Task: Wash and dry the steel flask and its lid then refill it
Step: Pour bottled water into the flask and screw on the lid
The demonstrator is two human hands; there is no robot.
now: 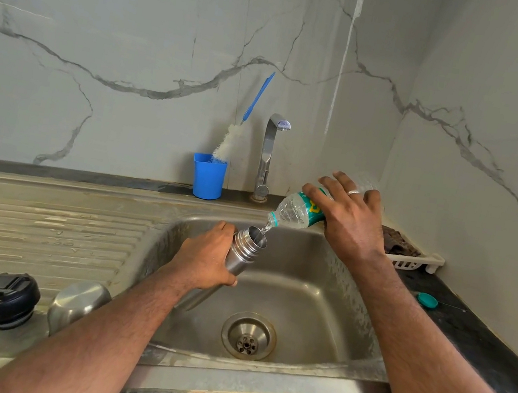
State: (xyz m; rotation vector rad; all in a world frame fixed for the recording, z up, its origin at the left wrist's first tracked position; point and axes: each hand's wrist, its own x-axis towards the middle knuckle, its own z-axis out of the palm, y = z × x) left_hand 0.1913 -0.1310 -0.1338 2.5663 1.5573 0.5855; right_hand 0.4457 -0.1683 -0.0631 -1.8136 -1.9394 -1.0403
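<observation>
Over steel sink (317, 310) | left grip (205, 256) clamps ribbed steel flask (243, 249) | right grip (350, 219) clamps clear plastic bottle (296, 211)

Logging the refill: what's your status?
Left hand grips flask, tilted over sink. Right hand tips bottle, water streaming into flask mouth. Nothing in the way.

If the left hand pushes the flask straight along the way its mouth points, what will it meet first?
Probably the plastic bottle tilted in the right hand: its neck hangs just above the steel flask mouth held by the left hand. Depth is unclear.
</observation>
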